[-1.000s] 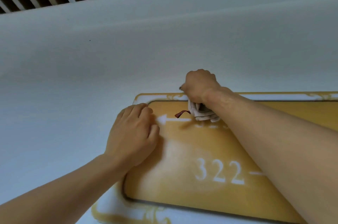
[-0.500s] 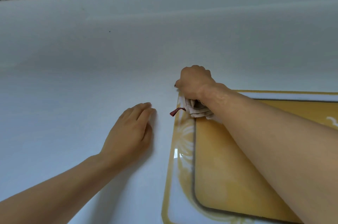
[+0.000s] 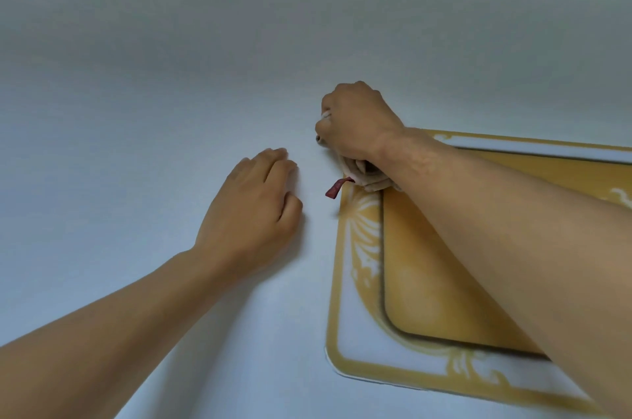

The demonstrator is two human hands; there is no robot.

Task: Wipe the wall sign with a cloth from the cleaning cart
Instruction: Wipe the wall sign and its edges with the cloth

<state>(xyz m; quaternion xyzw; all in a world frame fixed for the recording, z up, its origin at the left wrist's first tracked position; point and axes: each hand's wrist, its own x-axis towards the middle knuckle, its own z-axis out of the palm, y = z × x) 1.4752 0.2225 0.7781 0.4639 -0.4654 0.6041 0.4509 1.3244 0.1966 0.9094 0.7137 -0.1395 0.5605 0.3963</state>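
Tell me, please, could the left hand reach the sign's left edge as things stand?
Probably yes: the left hand lies flat on the wall just beside the sign, with only bare wall between; the right hand works higher up.

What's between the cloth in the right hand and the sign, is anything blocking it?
Nothing visible. The right hand grips the bunched cloth at the wall sign's upper left corner. The left hand rests flat on the bare wall left of the sign, clear of it.

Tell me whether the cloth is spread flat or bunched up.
Bunched up. The cloth shows as a folded wad under the closed right hand, its red tag hanging out at the sign's corner.
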